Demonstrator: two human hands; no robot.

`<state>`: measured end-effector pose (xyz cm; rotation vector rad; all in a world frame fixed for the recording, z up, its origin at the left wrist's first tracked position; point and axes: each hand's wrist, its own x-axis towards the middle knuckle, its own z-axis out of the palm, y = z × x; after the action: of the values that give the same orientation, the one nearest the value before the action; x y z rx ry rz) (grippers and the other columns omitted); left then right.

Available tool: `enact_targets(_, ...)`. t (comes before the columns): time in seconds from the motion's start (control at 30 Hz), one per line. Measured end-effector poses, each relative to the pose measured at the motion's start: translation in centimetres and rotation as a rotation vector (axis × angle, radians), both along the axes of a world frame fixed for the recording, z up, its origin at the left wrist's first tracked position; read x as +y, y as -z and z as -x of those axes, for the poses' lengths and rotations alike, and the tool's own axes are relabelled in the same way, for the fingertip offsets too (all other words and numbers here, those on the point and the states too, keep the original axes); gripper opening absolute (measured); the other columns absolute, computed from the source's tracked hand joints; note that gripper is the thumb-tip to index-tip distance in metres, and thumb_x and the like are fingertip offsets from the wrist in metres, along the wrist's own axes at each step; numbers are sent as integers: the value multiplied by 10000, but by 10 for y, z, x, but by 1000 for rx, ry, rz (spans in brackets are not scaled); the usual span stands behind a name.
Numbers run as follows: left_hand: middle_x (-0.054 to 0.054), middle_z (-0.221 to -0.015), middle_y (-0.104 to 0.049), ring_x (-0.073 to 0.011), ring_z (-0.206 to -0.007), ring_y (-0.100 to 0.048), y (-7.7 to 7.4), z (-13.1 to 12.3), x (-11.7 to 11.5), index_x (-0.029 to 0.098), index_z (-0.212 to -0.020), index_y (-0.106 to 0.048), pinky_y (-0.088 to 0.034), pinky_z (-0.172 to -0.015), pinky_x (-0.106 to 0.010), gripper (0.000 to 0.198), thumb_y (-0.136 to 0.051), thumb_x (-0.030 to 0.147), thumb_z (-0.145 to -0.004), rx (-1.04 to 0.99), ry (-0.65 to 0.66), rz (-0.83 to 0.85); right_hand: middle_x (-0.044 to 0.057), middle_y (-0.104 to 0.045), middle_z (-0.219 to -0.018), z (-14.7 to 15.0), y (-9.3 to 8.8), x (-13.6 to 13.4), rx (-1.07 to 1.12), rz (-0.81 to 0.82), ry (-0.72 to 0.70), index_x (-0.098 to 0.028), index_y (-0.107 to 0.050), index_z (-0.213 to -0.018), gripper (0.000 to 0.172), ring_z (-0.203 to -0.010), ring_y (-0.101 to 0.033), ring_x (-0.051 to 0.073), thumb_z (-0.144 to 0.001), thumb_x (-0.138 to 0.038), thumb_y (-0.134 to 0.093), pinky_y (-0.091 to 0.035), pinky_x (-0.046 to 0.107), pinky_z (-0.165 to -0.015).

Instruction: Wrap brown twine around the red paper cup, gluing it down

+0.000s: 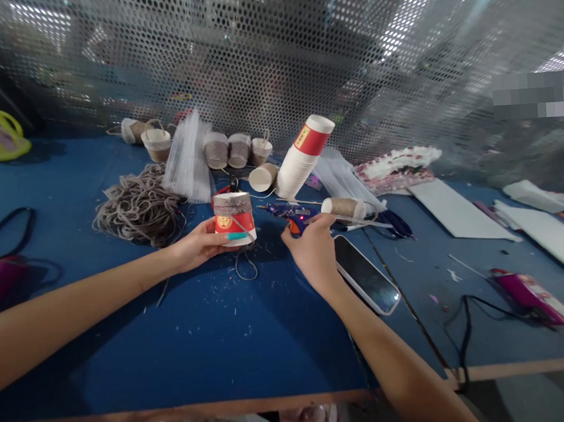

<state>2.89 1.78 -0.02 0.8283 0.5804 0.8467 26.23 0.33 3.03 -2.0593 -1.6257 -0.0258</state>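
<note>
My left hand [199, 245] grips an upside-down red paper cup [234, 219] whose top part is wound with grey-brown cord; a loose end of cord [245, 264] trails from it onto the blue table. My right hand [311, 247] is closed on a glue gun [292, 218] lying to the right of the cup, its fingers curled over the handle. The gun's nozzle points left toward the cup.
A heap of cord [141, 204] lies at left. Behind are a tilted stack of paper cups [302, 159], several cord-wrapped cups [228, 149], clear glue sticks [187, 156], a phone [366, 274] by my right wrist, white sheets [456, 210], and a mesh screen [273, 59].
</note>
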Motion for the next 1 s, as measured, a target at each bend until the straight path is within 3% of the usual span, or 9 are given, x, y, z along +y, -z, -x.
enact_targets(0.1,-108,-1091,-764,-276,-1010,-720,0,0,-1,167,-1068,-706,-532,-939,-387,526,-896,258,-586,-6,-30,25,109,-574,-921,3,-1,-8,42,-180,-61,-206,-300,-989,444,-768,-684,293,-744,-426,-599,-528,404,-619)
enact_targets(0.23,-81,-1033,-777,-234,-952,-729,-3,-2,-2,173,-1038,-714,-549,-877,-334,554,-929,271,-538,-25,-52,58,31,-522,-874,4,-2,-15,137,-397,-115,-254,-234,-963,622,-691,-636,231,-677,-533,-710,-530,389,-590)
enact_targets(0.37,-93,-1053,-771,-250,-986,-722,-3,-2,-2,164,-1048,-703,-544,-897,-354,576,-936,277,-534,1,-68,53,-4,-457,-897,2,-1,-18,242,-513,-228,-277,-224,-942,629,-701,-593,173,-677,-471,-761,-532,354,-605)
enact_targets(0.53,-150,-1172,-733,-313,-1101,-686,2,-1,-1,137,-1133,-669,-510,-976,-428,646,-925,307,-565,25,-29,-12,-20,-384,-947,4,4,-24,325,-551,-396,-290,-233,-919,546,-689,-522,112,-720,-322,-741,-503,303,-575)
enact_targets(0.67,-151,-1209,-720,-303,-1115,-682,3,-2,-2,137,-1158,-665,-505,-987,-417,675,-932,323,-567,22,-20,-32,-22,-346,-945,7,5,-28,348,-520,-487,-290,-234,-924,520,-705,-503,102,-739,-236,-716,-484,274,-552)
enact_targets(0.83,-116,-1133,-754,-263,-1057,-709,3,-3,-2,143,-1104,-693,-510,-993,-384,622,-942,288,-553,12,-21,-24,-18,-332,-946,8,5,-29,348,-517,-526,-285,-244,-928,506,-714,-487,98,-746,-182,-704,-488,264,-560)
enact_targets(1.0,-127,-1142,-753,-285,-1111,-692,5,-3,-2,138,-1121,-676,-476,-1047,-420,587,-914,285,-606,30,-13,-53,-22,-334,-934,8,6,-28,317,-526,-536,-281,-256,-933,485,-699,-478,94,-745,-168,-689,-481,261,-559)
